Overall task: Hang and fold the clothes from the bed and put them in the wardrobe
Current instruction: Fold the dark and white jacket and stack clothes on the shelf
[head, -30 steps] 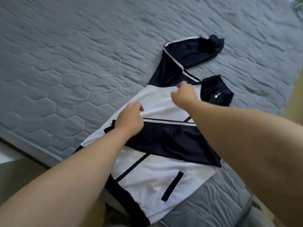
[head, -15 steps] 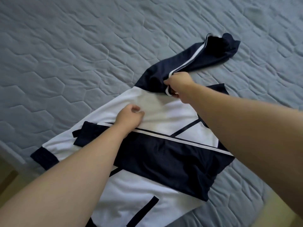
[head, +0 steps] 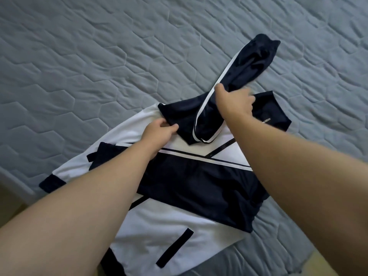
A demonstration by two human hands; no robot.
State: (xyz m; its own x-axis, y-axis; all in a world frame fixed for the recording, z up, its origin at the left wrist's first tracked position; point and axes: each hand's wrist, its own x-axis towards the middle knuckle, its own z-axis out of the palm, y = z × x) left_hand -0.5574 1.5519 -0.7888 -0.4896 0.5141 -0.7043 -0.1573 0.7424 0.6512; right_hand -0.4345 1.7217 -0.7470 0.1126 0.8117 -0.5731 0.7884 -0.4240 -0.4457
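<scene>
A white and navy track jacket lies flat on the bed, one navy sleeve folded across its middle. Its other navy sleeve, edged with a white stripe, stretches away to the upper right. My left hand pinches the navy fabric at the shoulder fold, over the white chest panel. My right hand grips the sleeve partway along, and a loop of it is doubled back onto the chest. The collar with a zip pull lies just right of my right wrist.
The bed is covered by a grey quilted spread with a hexagon pattern, bare on the left and at the top. The mattress edge runs along the lower left, and a strip of floor shows at the bottom right.
My right hand slid further up the sleeve and pulled it in over the chest, forming a fold. My left hand moved up from the chest seam to the shoulder fold.
</scene>
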